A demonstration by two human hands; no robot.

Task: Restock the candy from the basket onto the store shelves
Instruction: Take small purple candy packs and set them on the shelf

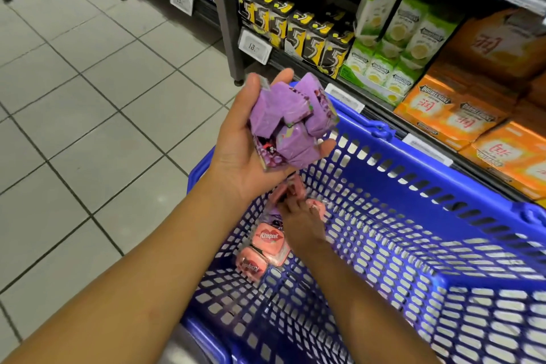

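Observation:
My left hand (245, 151) is raised above the blue basket (413, 186), palm up, and holds several purple candy boxes (292, 121) in a loose pile. My right hand (298, 216) reaches down inside the basket, its fingers on pink candy boxes (288, 189) at the left end; whether it grips one is blurred. Two more pink boxes (267, 241) printed with lips lie beside that wrist against the basket wall.
Shelves (325, 68) at the right hold black-and-yellow gum packs (313, 35), green packs (393, 47) and orange boxes (472, 115). White price tags (254, 46) line the shelf edges. Grey tiled floor (88, 127) spreads to the left.

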